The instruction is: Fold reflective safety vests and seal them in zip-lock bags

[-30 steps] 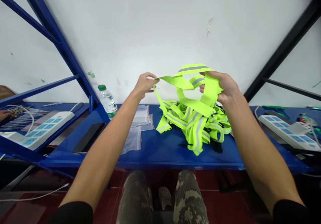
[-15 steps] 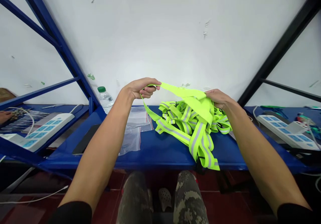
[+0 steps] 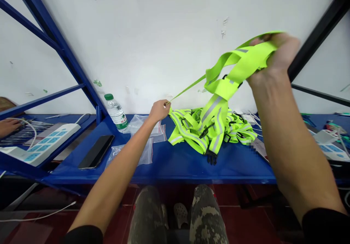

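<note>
My right hand point(image 3: 276, 56) is raised high at the upper right, closed on a neon yellow reflective strap vest point(image 3: 235, 69). The vest hangs down from it, grey stripes showing, with a black buckle at its low end. My left hand point(image 3: 159, 110) is low, just above the blue table point(image 3: 177, 165), pinching one end of the same vest, so a thin strap runs taut between both hands. Below them lies a pile of the same yellow straps point(image 3: 202, 127).
Clear zip bags point(image 3: 144, 142) lie left of the pile, beside a water bottle point(image 3: 117, 113) and a black phone point(image 3: 96, 151). White power strips point(image 3: 41, 143) sit at both sides. Another person's hand point(image 3: 8, 126) rests at the far left. Blue rack posts frame the table.
My right hand has swung up and to the right, lifting the vest off the pile. My left hand has dropped toward the table, still pinching the strap end, stretching it tight.
</note>
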A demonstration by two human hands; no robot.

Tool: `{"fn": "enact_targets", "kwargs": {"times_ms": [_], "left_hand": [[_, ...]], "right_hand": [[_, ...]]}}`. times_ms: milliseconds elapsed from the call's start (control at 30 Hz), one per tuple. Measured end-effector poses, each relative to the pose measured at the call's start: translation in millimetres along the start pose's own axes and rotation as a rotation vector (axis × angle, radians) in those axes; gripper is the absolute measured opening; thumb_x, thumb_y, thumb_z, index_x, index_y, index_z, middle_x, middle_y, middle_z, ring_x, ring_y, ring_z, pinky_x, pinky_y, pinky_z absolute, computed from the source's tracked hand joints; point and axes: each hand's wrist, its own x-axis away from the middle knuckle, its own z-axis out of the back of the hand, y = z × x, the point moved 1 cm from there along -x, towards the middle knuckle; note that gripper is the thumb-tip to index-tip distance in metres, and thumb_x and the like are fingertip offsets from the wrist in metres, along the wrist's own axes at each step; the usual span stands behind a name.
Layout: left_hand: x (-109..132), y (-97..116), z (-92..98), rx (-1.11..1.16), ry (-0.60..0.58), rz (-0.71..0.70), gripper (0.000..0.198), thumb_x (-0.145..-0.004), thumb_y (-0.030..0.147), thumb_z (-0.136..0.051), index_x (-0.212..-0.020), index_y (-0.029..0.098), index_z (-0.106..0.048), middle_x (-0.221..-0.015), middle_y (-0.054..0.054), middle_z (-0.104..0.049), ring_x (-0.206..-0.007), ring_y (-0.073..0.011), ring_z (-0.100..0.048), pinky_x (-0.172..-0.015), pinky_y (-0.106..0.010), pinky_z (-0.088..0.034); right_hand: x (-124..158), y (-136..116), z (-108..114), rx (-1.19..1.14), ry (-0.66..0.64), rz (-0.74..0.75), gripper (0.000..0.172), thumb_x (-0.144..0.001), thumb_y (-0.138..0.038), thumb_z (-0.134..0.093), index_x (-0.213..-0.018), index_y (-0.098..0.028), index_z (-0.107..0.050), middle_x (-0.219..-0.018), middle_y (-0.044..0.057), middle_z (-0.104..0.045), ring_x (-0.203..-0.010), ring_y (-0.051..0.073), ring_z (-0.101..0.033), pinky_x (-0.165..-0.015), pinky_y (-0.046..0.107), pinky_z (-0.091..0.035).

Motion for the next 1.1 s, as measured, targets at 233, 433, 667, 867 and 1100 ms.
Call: {"fn": "enact_targets", "kwargs": {"times_ms": [233, 433, 667, 867, 1100], "left_hand": [[-9.1, 10.4, 20.7, 1.045, 0.054, 0.432, 0.021, -0.085, 0.035, -0.051, -0.091, 0.017, -0.057, -0.053, 0.005, -0.045, -0.045, -0.0127, -0.054, -0.055, -0.028, -0.05], [-23.2, 32.5, 61.7, 1.094, 0.308, 0.475, 0.025, -0.083, 0.043, -0.052, -0.075, 0.02, -0.051, -0.047, 0.008, -0.025, -0.033, -0.0068, -0.028, -0.036, -0.021, -0.027], [-29.2, 88.9, 78.3, 1.011, 0.402, 0.325, 0.029, -0.083, 0.044, -0.057, -0.071, 0.02, -0.045, -0.048, 0.007, -0.025, -0.037, -0.0062, -0.026, -0.037, -0.02, -0.019], [-23.5, 139.3, 76.2, 0.86, 0.202, 0.119, 0.024, -0.081, 0.035, -0.062, -0.071, 0.018, -0.048, -0.055, 0.004, -0.037, -0.048, -0.0072, -0.042, -0.046, -0.018, -0.026], [-27.6, 106.1, 110.7, 0.358, 0.379, -0.02, 0.014, -0.077, 0.029, -0.063, -0.077, 0.017, -0.057, -0.073, -0.004, -0.055, -0.084, -0.0208, -0.058, -0.064, -0.027, -0.042]], "right_hand": [[36.6, 25.3, 9.4, 0.712, 0.289, 0.514, 0.025, -0.09, -0.03, -0.038, -0.111, -0.021, -0.047, -0.105, 0.016, -0.06, -0.101, 0.034, -0.056, -0.088, 0.05, -0.038], [50.4, 71.8, 8.1, 1.146, -0.138, 0.408, 0.045, -0.086, -0.039, -0.045, -0.122, -0.013, -0.054, -0.118, 0.022, -0.058, -0.113, 0.041, -0.048, -0.085, 0.052, -0.04], [53.8, 58.7, 7.5, 0.823, -1.256, 0.022, 0.055, -0.066, -0.06, -0.072, -0.109, -0.026, -0.071, -0.115, 0.007, -0.07, -0.101, 0.031, -0.065, -0.083, 0.042, -0.053], [83.1, 26.8, -41.6, 0.311, -1.176, 0.121, 0.073, -0.063, -0.052, -0.079, -0.128, -0.024, -0.062, -0.121, 0.007, -0.067, -0.115, 0.028, -0.059, -0.098, 0.043, -0.049], [64.6, 37.6, -35.9, 0.653, -1.087, 0.055, 0.035, -0.064, -0.048, -0.082, -0.075, -0.02, -0.064, -0.062, 0.001, -0.058, -0.074, 0.023, -0.059, -0.073, 0.04, -0.047]]}}
